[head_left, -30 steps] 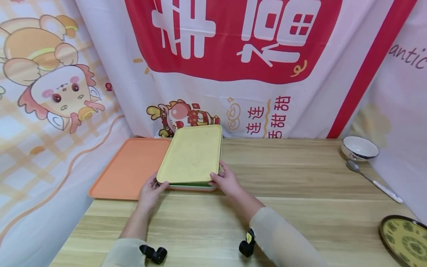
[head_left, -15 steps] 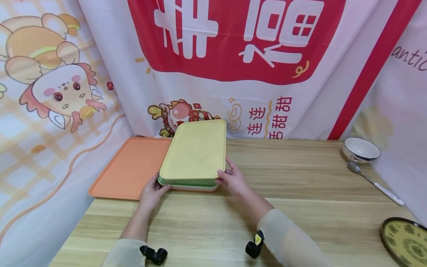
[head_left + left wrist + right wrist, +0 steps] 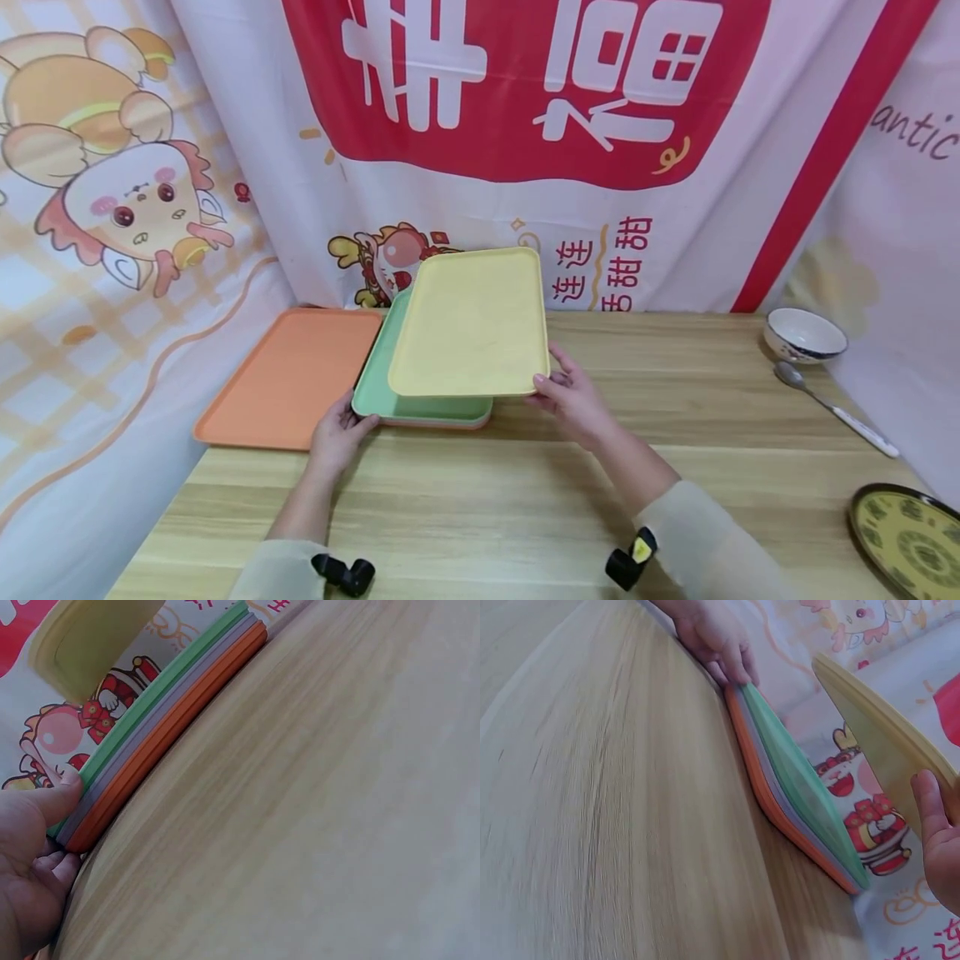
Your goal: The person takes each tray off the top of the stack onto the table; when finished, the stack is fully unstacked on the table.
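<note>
Yellow tray hangs partly over the green-topped stack near centre in the head view, its 4 o'clock corner pinched by the right hand while the left hand grips the stack at 7 o'clock; a level hold seems best, long axis apparently pointing away toward 12. From the left wrist, the stack is clasped at 8 o'clock; from the right wrist, the tray hangs apart at 2 o'clock.

Yellow tray now higher, farther right

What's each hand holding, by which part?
Right hand: yellow tray, by its near right corner. Left hand: tray stack, by its near left corner.
</note>
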A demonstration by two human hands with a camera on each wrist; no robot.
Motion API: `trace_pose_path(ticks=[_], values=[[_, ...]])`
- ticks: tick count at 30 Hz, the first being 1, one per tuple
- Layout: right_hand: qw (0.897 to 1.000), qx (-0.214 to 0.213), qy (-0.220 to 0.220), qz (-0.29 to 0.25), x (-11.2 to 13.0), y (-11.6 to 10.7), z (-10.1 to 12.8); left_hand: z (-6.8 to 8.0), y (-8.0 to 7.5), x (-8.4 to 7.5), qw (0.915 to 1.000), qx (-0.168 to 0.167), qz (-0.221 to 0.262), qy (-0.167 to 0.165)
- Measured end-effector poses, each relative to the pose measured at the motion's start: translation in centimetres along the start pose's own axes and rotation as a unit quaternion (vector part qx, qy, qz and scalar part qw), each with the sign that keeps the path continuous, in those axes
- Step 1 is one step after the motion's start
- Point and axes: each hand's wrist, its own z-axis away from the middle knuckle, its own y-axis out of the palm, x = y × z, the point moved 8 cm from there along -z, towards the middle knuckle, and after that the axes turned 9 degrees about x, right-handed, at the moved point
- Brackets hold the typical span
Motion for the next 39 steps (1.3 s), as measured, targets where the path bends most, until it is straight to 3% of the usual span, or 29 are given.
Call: trace_pose_path(ticks=[10, 20, 28, 39], values=[[0.998, 0.022, -0.034, 0.045, 2.9, -4.8, 3.4, 0.4, 0.2, -0.2, 0.9999, 0.005, 0.006, -0.013], [0.997, 0.05, -0.059, 0.027, 3.5, -8.5, 6.1, 0.2, 0.0, -0.1, 0.9999, 0.002, -0.005, -0.013], [0.998, 0.028, -0.039, 0.028, 2.3, -11.2, 7.1, 0.3, 0.0, -0.2, 0.9999, 0.004, -0.007, -0.014], [0.998, 0.017, 0.018, 0.054, 0.2, -13.7, 6.6, 0.1, 0.1, 0.2, 0.9999, 0.006, -0.002, -0.013]])
